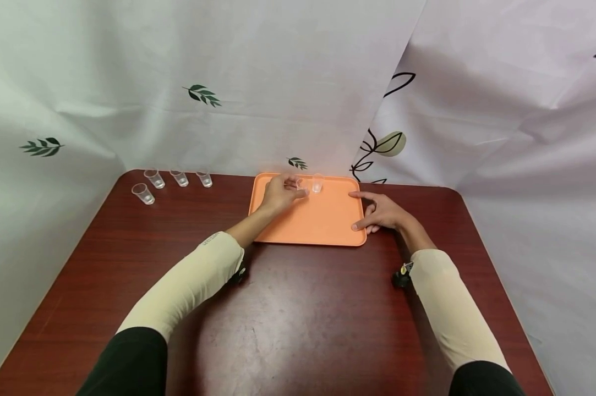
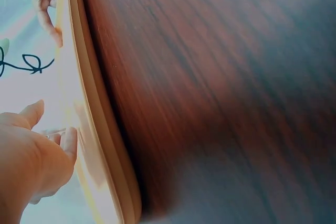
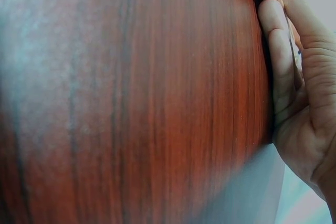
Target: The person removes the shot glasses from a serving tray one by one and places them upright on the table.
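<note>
An orange tray (image 1: 317, 225) lies on the table near its back edge. Over the tray's back part, my left hand (image 1: 279, 193) holds a small clear plastic cup (image 1: 301, 185) between thumb and fingers. Just right of it, a second clear cup (image 1: 317, 183) stands upright on the tray. My right hand (image 1: 384, 213) grips the tray's right edge, its thumb and index finger over the rim and the other fingers curled against the side. In the left wrist view, the left hand (image 2: 39, 161) appears beyond the tray's rim (image 2: 102, 114), with the cup mostly hidden by fingers.
Several more clear cups stand at the table's back left, among them a front one (image 1: 143, 193) and one nearest the tray (image 1: 204, 178). The dark red wooden table (image 1: 307, 319) meets a white patterned cloth (image 1: 258, 82) at the back.
</note>
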Demonstrator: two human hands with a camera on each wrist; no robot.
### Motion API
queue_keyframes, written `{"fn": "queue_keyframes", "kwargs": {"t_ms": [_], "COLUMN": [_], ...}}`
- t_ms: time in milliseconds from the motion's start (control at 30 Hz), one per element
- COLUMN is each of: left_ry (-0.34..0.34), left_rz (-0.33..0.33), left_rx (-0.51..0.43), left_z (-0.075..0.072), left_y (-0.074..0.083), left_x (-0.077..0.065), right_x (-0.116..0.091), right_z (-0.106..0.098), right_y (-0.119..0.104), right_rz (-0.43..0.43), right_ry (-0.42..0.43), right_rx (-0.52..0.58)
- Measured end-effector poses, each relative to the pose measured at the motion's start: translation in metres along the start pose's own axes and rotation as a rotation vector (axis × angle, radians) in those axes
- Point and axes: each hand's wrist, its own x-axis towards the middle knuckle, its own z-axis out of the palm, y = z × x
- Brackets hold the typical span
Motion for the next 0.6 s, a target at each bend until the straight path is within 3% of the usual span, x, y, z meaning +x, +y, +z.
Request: {"fn": "queue_keyframes", "kwargs": {"t_ms": [333,467,600], "left_ry": [-0.005,0.015,0.038], "left_rz": [0.029,0.058,0.041], "left_rx": [-0.068,-0.022,0.030], "left_z": [-0.020,-0.030,-0.040], "left_y": [-0.004,-0.003,-0.002], "left_x": [-0.011,-0.014,-0.018], "right_x": [0.001,0.001,0.001], "right_z": [0.000,-0.001,-0.001], "right_y": [0.002,0.002,0.002], "right_rz": [0.005,0.007,0.008], "right_ry": [-0.010,-0.008,-0.005], "right_rx": [0.000,0.002,0.005]}}
